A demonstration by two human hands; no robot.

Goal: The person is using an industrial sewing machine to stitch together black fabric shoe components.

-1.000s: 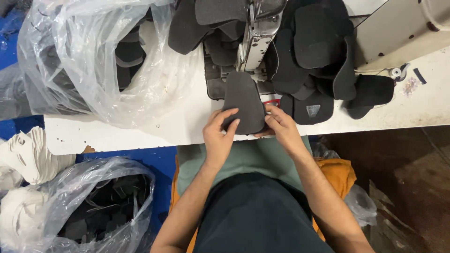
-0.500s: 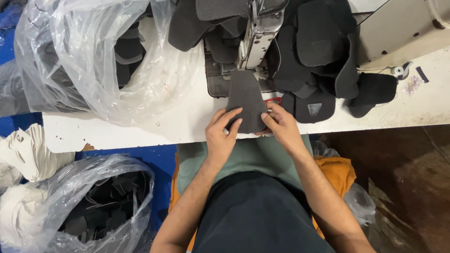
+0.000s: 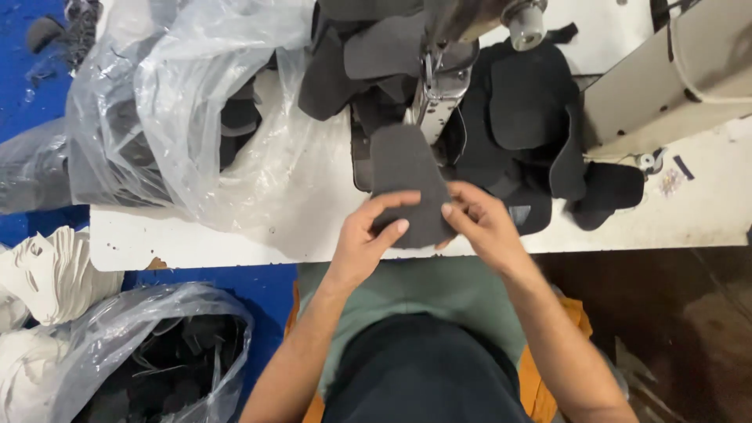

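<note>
Just in front of the sewing machine head (image 3: 440, 86), a dark grey felt piece (image 3: 406, 182) lies flat on the white table (image 3: 705, 211), held between both hands. Left hand (image 3: 366, 239) grips its near-left edge, thumb on top and fingers (image 3: 395, 227) curled over the lower part; right hand (image 3: 482, 223) pinches the near-right edge, fingertips on the felt. Both hands closed on the piece, neither released. Piece is tongue-shaped: narrow rounded end points away from the person, toward the machine's needle area, wide end sits at the table's near edge under the hands. Long axis runs near-to-far, roughly in line with the machine head, tilted slightly left at the far end. Far tip reaches right beside the metal foot; whether it's under the foot, can't tell. Right of the machine head, a heap of black cut pieces (image 3: 533, 117) lies on the table. Left of it, a clear plastic bag (image 3: 196, 102) holds more dark pieces. Below the table's left edge, a second plastic bag (image 3: 157, 352) of dark offcuts beside white fabric (image 3: 47, 274)
</note>
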